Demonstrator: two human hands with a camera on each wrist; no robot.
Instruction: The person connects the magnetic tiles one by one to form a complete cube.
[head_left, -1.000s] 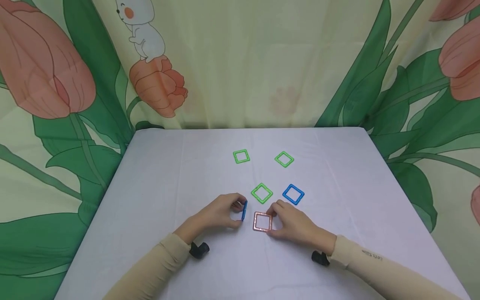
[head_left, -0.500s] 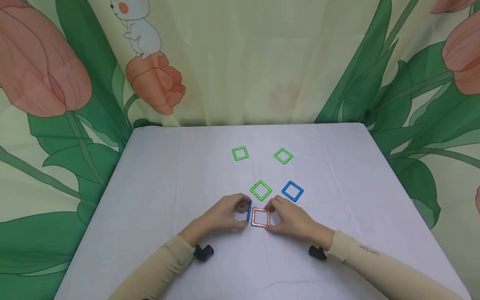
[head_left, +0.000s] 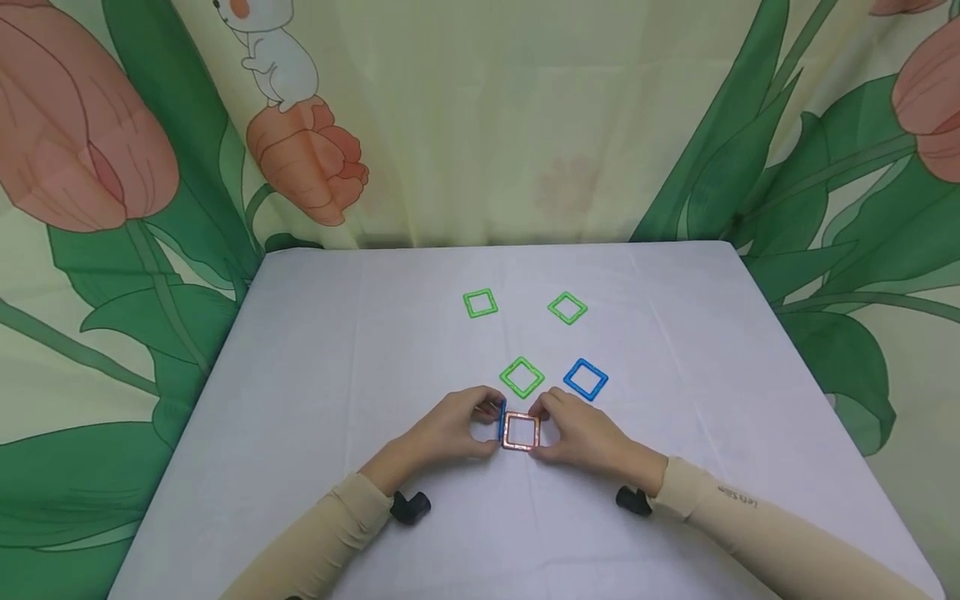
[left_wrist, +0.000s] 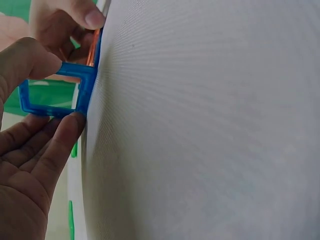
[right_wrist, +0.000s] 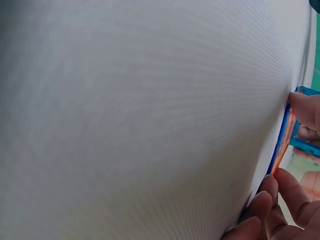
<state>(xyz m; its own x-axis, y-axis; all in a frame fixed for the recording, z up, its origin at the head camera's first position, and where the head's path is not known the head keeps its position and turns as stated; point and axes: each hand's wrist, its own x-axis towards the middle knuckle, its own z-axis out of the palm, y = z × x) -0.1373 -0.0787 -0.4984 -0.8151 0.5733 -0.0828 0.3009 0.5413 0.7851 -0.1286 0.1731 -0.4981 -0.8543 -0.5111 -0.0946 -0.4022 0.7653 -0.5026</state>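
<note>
My left hand pinches a blue square magnetic tile between thumb and fingers, and this open-framed tile stands upright on its edge. Along its right side lies a flat orange-brown square magnetic tile, its left edge right at the foot of the blue one. My right hand grips the orange-brown tile at its right corners, thumb near, fingers far. Under the orange-brown tile a blue strip shows in the right wrist view, against the cloth. In the left wrist view the upright blue tile shows its whole frame.
Just beyond my hands lie a green square tile and another blue square tile. Farther back are two more green tiles, one on the left and one on the right. A white cloth covers the table; a printed curtain hangs behind.
My left hand has moved right, bringing the upright blue tile up against the left edge of the orange-brown tile. My right hand keeps its grip nearly in place. The view has shifted slightly.
</note>
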